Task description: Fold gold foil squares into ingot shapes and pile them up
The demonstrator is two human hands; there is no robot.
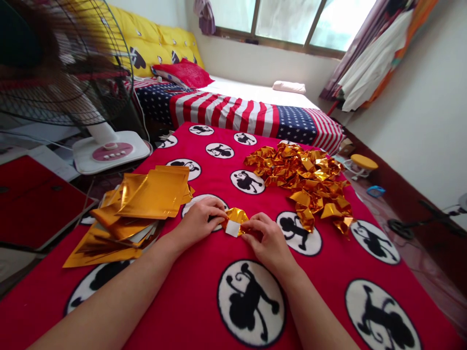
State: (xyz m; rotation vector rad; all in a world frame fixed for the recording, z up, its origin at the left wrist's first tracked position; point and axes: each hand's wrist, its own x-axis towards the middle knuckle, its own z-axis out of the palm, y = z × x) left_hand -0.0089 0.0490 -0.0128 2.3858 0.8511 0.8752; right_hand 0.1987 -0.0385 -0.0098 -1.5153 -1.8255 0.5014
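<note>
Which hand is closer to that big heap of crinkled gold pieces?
The right hand. It is left of the heap and nearer the camera; the left hand is farther off, past the small gold-and-white piece they both hold.

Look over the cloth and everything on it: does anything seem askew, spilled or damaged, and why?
The flat gold sheets look askew on the red cloth: they splay at uneven angles instead of lining up. The crumpled-looking gold pieces lie in a loose heap, but no spill or clear damage shows.

Head-worn view, forward and down
</note>
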